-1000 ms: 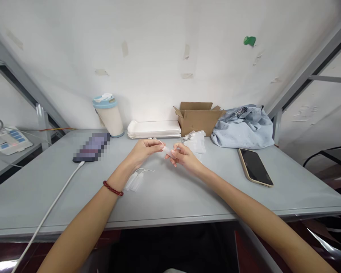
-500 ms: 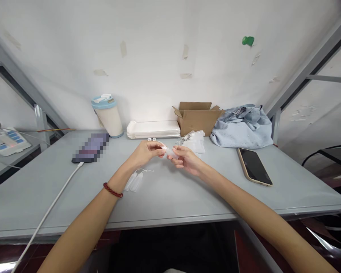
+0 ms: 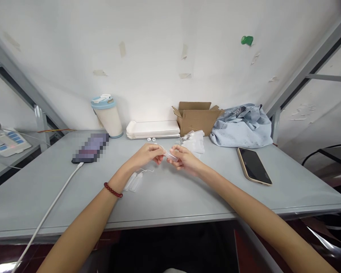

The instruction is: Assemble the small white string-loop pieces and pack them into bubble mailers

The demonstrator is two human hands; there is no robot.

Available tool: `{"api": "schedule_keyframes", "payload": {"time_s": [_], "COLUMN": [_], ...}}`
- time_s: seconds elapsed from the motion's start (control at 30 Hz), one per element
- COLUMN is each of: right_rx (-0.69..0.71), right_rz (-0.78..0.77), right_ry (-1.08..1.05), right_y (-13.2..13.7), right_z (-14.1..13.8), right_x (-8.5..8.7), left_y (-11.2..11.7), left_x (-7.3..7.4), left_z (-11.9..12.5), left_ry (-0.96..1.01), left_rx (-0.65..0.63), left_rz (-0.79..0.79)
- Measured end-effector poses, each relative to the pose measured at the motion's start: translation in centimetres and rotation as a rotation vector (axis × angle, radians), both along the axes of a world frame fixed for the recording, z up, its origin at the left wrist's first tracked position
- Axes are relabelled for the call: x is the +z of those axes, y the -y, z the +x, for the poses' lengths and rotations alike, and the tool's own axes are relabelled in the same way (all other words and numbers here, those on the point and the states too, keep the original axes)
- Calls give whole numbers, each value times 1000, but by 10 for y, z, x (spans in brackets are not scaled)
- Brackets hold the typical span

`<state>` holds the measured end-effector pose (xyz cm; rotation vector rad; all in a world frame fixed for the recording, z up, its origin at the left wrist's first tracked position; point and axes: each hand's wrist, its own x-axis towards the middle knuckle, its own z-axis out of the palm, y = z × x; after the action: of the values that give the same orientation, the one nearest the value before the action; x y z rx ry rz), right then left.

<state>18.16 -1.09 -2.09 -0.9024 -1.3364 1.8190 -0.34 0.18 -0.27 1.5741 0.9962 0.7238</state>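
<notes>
Both hands have closed in on each other since a second ago. The left hand (image 3: pixel 147 154) has dropped a little toward the worktop (image 3: pixel 170 197), and its gap to the right hand (image 3: pixel 185 160) has shrunk, so less of the small clear piece (image 3: pixel 169 154) shows between them. That piece is held above the middle of the worktop, somewhat nearer the far edge than the near one. The left hand's fingers (image 3: pixel 159 153) are pinched narrow on its left end. The right hand's fingers (image 3: pixel 176 156) are curled in and pinched on its right end. The fingertips of the two hands nearly touch. A red bead bracelet (image 3: pixel 113 190) sits on the left wrist.

Just on the near side of the left hand, two small clear packets (image 3: pixel 133 182) lie on the worktop with a thin white wire looping from them. Just behind the right hand is a heap of clear bags (image 3: pixel 195 142). Along the far edge stand a cup with a blue lid (image 3: pixel 107 115), a stack of white trays (image 3: pixel 153 129), an open cardboard box (image 3: pixel 197 118) and a bundled blue cloth (image 3: pixel 241 127). Toward the right edge a phone with a dark screen (image 3: pixel 254 166) lies flat. Toward the far left corner lies a flat device (image 3: pixel 91 148), blurred out, with a white cable (image 3: pixel 52 206) running from it to the near edge.
</notes>
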Motion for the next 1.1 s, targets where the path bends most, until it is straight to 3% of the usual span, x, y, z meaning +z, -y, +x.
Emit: {"api": "schedule_keyframes", "payload": {"time_s": [0.17, 0.33, 0.5, 0.63, 0.87, 1.1], "right_rx": [-49, -189, -256, -260, -243, -276], "right_rz": [110, 361, 480, 465, 305, 316], "right_ry": [46, 186, 256, 248, 190, 137], "right_y": [-1, -4, -6, -8, -11, -8], "right_z": [-1, -3, -1, 2, 4, 2], "right_x": [-1, -10, -13, -11, -8, -3], "left_y": [-3, -4, -2, -3, -2, 1], "left_x": [-4, -4, -1, -3, -9, -5], "left_z": [2, 4, -1, -3, 5, 5], "left_ry": [-13, 19, 5, -43, -6, -45], "left_rx": [56, 187, 123, 84, 129, 71], "left_rz": [65, 64, 109, 183, 239, 186]}}
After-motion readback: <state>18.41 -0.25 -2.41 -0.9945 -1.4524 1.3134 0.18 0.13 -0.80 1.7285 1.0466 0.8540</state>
